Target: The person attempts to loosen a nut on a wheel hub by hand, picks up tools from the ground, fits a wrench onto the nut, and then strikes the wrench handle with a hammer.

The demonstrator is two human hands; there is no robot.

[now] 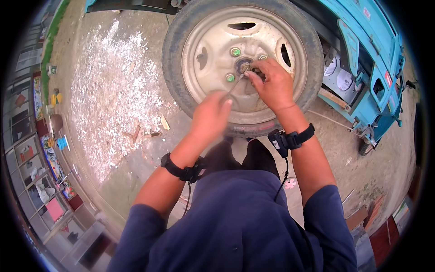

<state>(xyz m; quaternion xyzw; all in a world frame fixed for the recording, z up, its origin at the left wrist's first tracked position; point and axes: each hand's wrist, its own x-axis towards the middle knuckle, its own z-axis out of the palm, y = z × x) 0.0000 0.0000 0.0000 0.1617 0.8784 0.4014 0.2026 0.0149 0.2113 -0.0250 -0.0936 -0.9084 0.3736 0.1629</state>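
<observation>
A wheel with a cream steel rim (217, 34) and a dark tyre (174, 59) is right in front of me, with green-marked nuts (235, 52) around its hub (244, 64). My left hand (210, 117), smeared by motion, is closed just below the hub around a thin metal rod (235, 85). The rod slants up toward the hub centre; its handle end is hidden in the hand. At the hub, my right hand (274, 85) pinches thumb and fingers together near the rod's tip. What sits between those fingertips is too small to make out.
A light-blue vehicle body (378, 68) stands to the right of the wheel. White flaky residue (108, 81) covers the concrete at left, with broken brown pieces (138, 133) and a wood chip (164, 122) nearer the wheel. Windowed building fronts (34, 177) line the far left.
</observation>
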